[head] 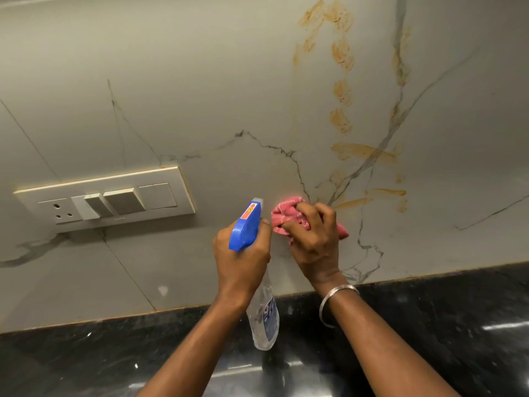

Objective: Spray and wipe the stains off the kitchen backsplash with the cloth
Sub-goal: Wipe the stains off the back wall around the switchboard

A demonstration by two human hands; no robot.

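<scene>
Fingers (326, 216) around cloth (286, 216) (right hand (312, 245)) and spray bottle (245, 227) (left hand (243, 262)), at lower edge of stains (355, 202)

Over on the left, a cream switch plate (105, 198): one socket (61, 211), rocker switches (114, 200) beside it. Below, a glossy black speckled desk (429, 325), catching light.

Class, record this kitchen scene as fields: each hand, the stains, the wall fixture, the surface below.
left hand: grips clear plastic spray bottle with blue trigger head
right hand: clutches crumpled pink cloth at the grey veined backsplash
stains: orange-brown smears above and right of the cloth
wall fixture: white switch-and-socket plate, left of the bottle
below: black speckled stone countertop
</scene>
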